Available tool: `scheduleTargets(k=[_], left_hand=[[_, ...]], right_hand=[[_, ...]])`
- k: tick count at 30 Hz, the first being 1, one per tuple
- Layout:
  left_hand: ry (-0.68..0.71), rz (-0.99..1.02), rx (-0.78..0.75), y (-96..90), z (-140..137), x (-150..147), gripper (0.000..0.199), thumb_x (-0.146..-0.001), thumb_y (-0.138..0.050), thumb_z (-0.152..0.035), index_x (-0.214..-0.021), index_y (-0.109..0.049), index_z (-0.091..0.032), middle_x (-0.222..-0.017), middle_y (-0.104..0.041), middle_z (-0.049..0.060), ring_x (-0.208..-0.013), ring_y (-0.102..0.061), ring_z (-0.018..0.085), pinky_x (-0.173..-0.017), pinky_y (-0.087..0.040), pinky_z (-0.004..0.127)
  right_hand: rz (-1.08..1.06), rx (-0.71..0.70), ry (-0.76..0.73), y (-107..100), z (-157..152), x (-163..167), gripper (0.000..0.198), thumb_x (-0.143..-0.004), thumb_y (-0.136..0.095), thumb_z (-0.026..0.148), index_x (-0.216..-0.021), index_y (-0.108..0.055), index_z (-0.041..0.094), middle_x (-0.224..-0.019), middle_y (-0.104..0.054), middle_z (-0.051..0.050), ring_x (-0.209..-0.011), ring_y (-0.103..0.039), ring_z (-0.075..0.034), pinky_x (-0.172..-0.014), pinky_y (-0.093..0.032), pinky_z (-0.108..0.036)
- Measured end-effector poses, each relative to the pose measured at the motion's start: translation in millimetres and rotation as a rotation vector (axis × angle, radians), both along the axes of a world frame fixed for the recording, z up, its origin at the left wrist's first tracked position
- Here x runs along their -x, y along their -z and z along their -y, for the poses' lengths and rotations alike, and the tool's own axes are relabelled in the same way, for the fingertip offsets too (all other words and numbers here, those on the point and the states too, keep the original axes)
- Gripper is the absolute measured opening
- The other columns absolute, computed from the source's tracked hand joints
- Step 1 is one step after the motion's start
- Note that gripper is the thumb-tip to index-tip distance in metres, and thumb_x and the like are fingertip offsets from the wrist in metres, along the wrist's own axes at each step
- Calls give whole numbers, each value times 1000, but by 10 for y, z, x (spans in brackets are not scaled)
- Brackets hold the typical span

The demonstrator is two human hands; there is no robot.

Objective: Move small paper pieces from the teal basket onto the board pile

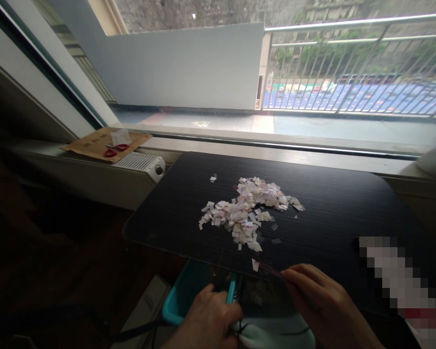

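A pile of small white and pale pink paper scraps [245,208] lies on the dark table [334,218]. My right hand [323,300] is at the table's near edge, fingers pinched on a thin, dark reddish strip [271,269]. One white scrap [255,264] lies at the strip's far end. Below the edge, my left hand [214,315] is closed around the rim of a turquoise bin [172,303]; some of its fingers are hidden. Pale green cloth-like material [265,334] and thin black cords show beside that hand.
On the left sill, red-handled scissors [116,149] rest on a brown envelope [90,141], near a white radiator [141,166]. A blurred-out object [396,271] lies at the table's right. Behind the table runs a window ledge [276,160].
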State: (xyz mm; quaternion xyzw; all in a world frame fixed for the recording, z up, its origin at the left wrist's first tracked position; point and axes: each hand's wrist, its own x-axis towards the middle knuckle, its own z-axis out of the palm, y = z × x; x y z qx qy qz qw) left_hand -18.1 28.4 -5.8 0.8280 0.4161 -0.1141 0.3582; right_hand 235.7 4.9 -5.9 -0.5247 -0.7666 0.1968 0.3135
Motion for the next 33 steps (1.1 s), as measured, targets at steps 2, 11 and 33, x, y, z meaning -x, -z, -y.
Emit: scheduleTargets(k=[2, 11, 33], left_hand=[[-12, 16, -10, 3, 3, 8, 21, -72, -62, -15, -91, -64, -23, -98, -64, 3, -100, -58, 23, -102, -27, 40], [32, 1, 13, 45, -48, -19, 13, -76, -63, -19, -88, -64, -24, -96, -65, 2, -95, -58, 24, -99, -30, 41], [27, 13, -17, 36, -7, -3, 16, -72, -61, -16, -87, -62, -22, -96, -64, 2, -96, -59, 22, -98, -31, 37]], right_hand=[[-6, -16, 8, -10, 0, -20, 20, -92, -48, 14, -104, -62, 22, -93, -66, -4, -80, -66, -13, -68, -54, -22], [74, -74, 167, -11, -222, -79, 19, -92, -49, 16, -103, -64, 22, -94, -68, -5, -81, -66, -16, -70, -54, -26], [109, -89, 277, -38, -65, -163, 15, -91, -49, 22, -95, -63, 22, -84, -68, -2, -69, -66, -15, -63, -52, -24]])
